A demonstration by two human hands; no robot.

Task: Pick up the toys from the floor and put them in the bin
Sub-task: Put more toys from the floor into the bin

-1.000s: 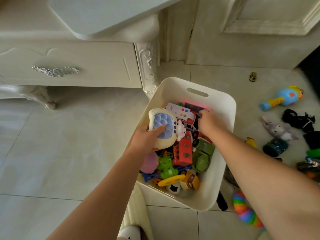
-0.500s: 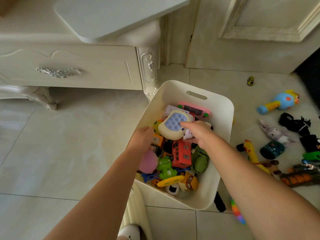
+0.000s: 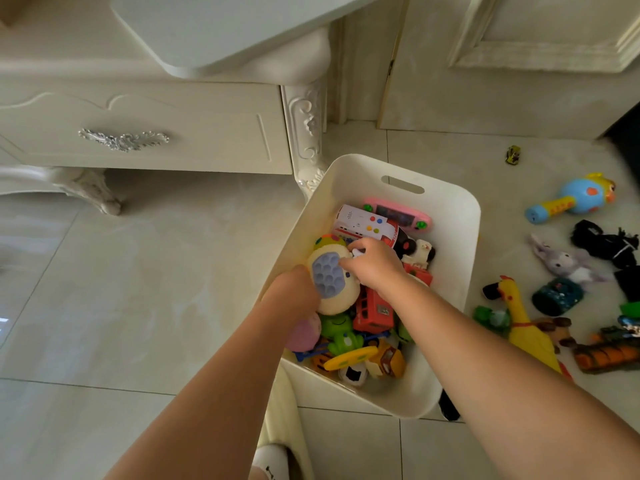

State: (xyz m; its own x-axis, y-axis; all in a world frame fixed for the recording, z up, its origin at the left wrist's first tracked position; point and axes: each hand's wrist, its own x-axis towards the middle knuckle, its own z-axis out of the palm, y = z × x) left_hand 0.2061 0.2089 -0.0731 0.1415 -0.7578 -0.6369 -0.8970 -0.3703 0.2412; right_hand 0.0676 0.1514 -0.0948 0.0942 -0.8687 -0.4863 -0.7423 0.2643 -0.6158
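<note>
We're seating the cream push-bubble game toy with lilac buttons atop the pile in the white plastic bin. Right hand fingers pinching its far edge; left hand cupping its left side, grip unclear. Risk: it's sliding off the heaped toys once released.

Home: carved dresser, scattered toys

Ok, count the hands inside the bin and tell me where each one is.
2. The left hand is by the left wall of the bin, pressed against the cream bubble toy. The right hand is mid-bin, pinching that toy's top edge. None are hidden.
</note>
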